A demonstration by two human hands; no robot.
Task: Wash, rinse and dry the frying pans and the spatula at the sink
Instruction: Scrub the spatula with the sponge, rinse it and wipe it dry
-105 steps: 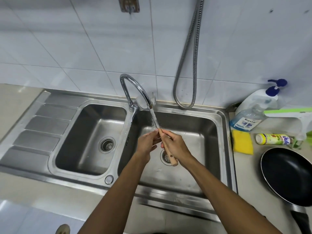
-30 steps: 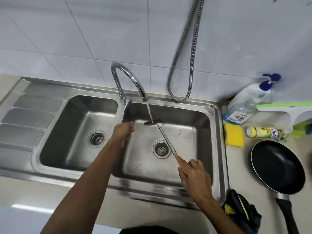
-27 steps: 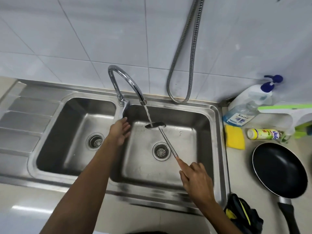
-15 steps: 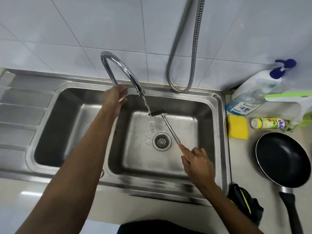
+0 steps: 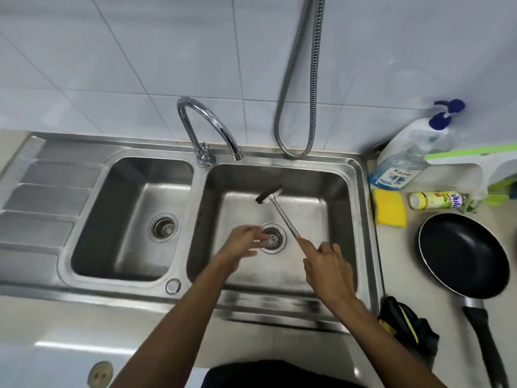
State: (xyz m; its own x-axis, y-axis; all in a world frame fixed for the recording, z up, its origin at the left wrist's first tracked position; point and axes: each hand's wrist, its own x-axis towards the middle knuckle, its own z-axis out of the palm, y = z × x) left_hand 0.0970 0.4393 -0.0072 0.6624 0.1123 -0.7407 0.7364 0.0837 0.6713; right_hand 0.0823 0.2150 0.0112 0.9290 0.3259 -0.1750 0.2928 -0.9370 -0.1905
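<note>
Your right hand (image 5: 330,273) grips the spatula (image 5: 282,217) by its handle, fingers curled round it and forefinger laid along the shaft. Its blade hangs over the right basin (image 5: 307,180), near the back wall. Your left hand (image 5: 243,242) hovers beside the drain (image 5: 272,238), fingers loosely spread, holding nothing. The frying pan (image 5: 461,250) sits on the counter (image 5: 397,261), right of the sink.

Reading "Kassa" on the pump bottle (image 5: 397,169) label; showing blue lettering, too blurred for reading, on the yellow bottle (image 5: 435,200).
</note>
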